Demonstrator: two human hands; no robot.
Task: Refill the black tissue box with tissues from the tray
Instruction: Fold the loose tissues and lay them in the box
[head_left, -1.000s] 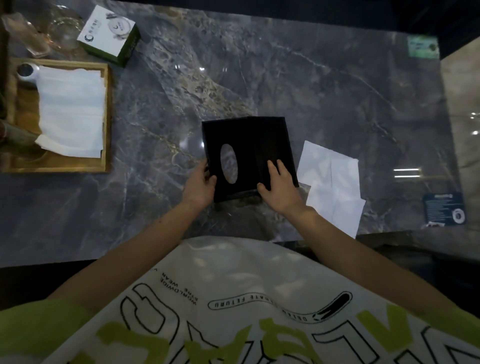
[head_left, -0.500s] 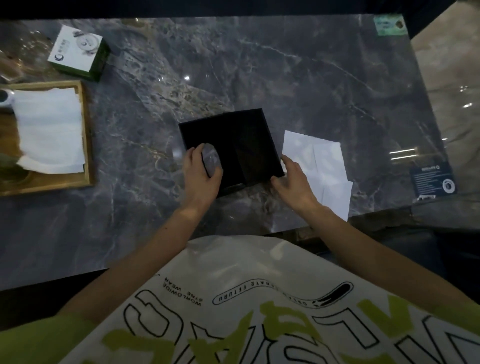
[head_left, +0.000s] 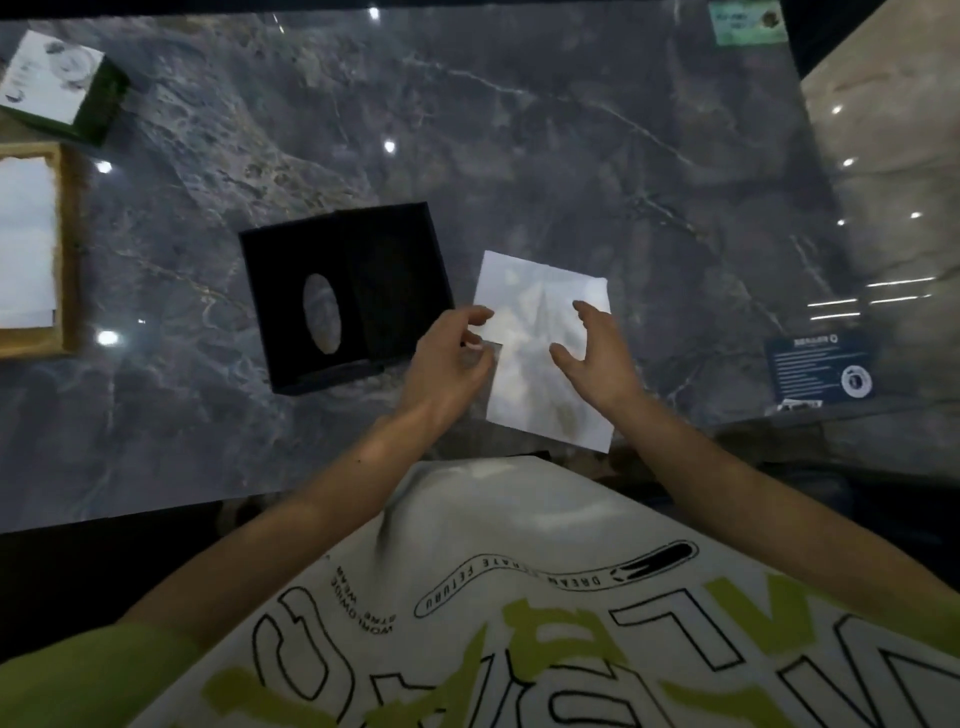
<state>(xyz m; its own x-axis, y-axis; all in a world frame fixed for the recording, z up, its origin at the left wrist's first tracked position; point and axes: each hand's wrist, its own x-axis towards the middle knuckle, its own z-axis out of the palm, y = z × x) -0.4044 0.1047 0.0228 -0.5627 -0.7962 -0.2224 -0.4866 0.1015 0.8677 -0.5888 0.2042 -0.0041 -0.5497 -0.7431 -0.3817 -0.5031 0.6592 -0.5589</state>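
Observation:
The black tissue box (head_left: 395, 280) lies open on the dark marble table, its lid part with an oval hole (head_left: 322, 314) on the left. Just right of it, loose white tissues (head_left: 535, 291) lie flat near the table's front edge. My left hand (head_left: 449, 364) is at the tissues' left edge, thumb and fingers curled and slightly apart around that edge. My right hand (head_left: 597, 353) hovers over the tissues' right side with fingers spread. At the far left, a wooden tray (head_left: 67, 249) holds a stack of white tissues (head_left: 26, 239), partly cut off by the frame.
A green and white carton (head_left: 57, 83) stands at the back left beyond the tray. A dark blue card (head_left: 821, 369) lies at the right front of the table, a green sticker (head_left: 748, 21) at the back right. The table's front edge runs just under my wrists.
Both hands have let go of the black box and moved right to the loose tissues. The box now lies untouched on the table.

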